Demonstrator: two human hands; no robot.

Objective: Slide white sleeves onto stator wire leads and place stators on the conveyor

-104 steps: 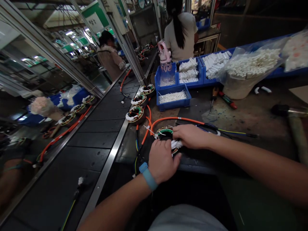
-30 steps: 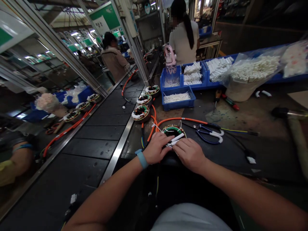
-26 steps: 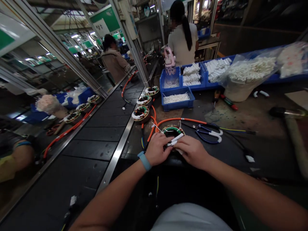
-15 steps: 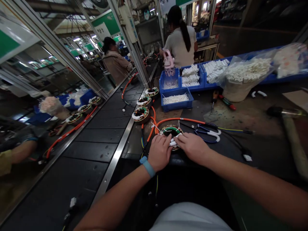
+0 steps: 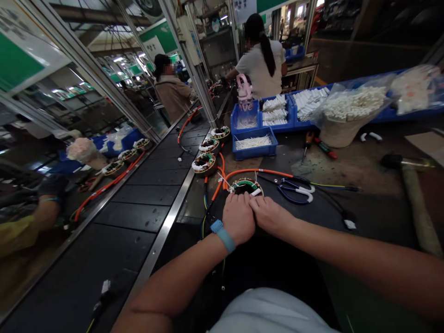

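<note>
A round motor winding (image 5: 247,183) with a green inner ring lies on the bench in front of me, and a white sleeve (image 5: 255,192) shows at its near right side. My left hand (image 5: 238,215), with a blue band at the wrist, is closed at the near edge of the ring. Beside it, touching, my right hand (image 5: 270,213) is closed too, its fingertips by the white sleeve. What the fingers pinch is hidden. An orange cable (image 5: 260,171) curves behind the ring to the right, near blue-handled scissors (image 5: 294,191).
Several other windings (image 5: 204,163) stand along the metal rail of a black conveyor (image 5: 135,199) at the left. Blue bins (image 5: 255,150) of white tubes and ties are behind. A hammer (image 5: 418,203) lies at the right. Other people sit farther off.
My hands have come together, and my left hand has moved right and its fingers have curled in. White tubes seen between the fingers before are now mostly covered.
</note>
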